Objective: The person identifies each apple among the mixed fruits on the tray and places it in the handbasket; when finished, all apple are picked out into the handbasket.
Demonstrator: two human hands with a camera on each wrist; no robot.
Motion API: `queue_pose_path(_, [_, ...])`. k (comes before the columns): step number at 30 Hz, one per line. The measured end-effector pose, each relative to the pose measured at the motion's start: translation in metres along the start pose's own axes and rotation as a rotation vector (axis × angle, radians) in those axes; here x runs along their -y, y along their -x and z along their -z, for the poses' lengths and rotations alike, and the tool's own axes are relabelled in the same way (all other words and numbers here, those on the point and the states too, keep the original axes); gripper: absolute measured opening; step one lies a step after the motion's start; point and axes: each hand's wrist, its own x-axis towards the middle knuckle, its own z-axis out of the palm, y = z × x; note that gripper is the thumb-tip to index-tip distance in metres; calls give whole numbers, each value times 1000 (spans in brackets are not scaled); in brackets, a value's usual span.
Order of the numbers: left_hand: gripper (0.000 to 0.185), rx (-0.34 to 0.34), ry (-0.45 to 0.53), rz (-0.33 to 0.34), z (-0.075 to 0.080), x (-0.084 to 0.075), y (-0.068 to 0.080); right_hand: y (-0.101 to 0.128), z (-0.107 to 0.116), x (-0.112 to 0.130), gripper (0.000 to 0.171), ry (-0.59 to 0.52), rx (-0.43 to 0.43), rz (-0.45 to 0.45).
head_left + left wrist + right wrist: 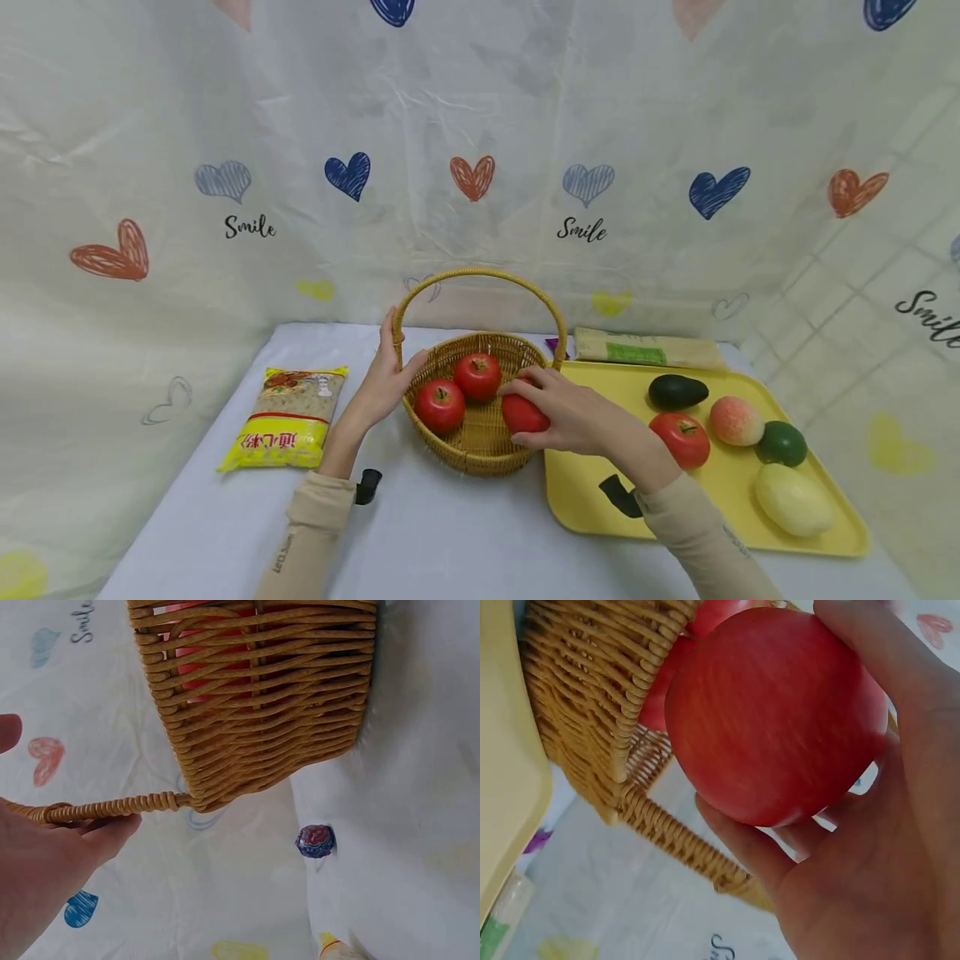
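Wicker basket [480, 433], round with an arched handle, stands at the middle of the white worktop [450, 542]. Left hand [386, 379] rests at the basket's left rim where the handle joins, fingers curled round the handle base and thumb lying along the rim; in the left wrist view the fingers [112, 829] lie under the wound handle strand. Right hand [570, 412] grips a red apple [522, 414], fingers curved over its top and thumb beneath; the apple sits just inside the basket's right rim, above the woven floor. In the right wrist view the apple fills the palm, with the basket wall immediately beside it. Whether the apple touches the basket floor cannot be told.

Two red tomatoes with green stalks lie in the basket: one toward the far side [477, 375], one toward the near left [439, 406], touching each other.

Yellow tray [585, 500] lies directly right of the basket, its edge touching or nearly touching the wicker. On the tray: a dark avocado [677, 392] at the far side, a third tomato [682, 439] beside the right wrist, a peach [737, 420], a green round fruit [782, 443], and a pale yellow oblong fruit [793, 498] nearest.

Yellow packet of macaroni [288, 417] lies on the worktop well left of the basket. A long flat packet [645, 348] lies beyond the tray's far edge. Heart-printed cloth [480, 167] hangs behind.
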Motion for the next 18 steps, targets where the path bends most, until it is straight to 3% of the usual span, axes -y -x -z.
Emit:
queue_pose_path(8, [92,-1,7,14,-2,-1,2,-43,-7,-2,57,111,26,59])
queue_pose_path(18, [90,6,5,31,1,-7,1,-77,-9,-7,68,192,160,-81])
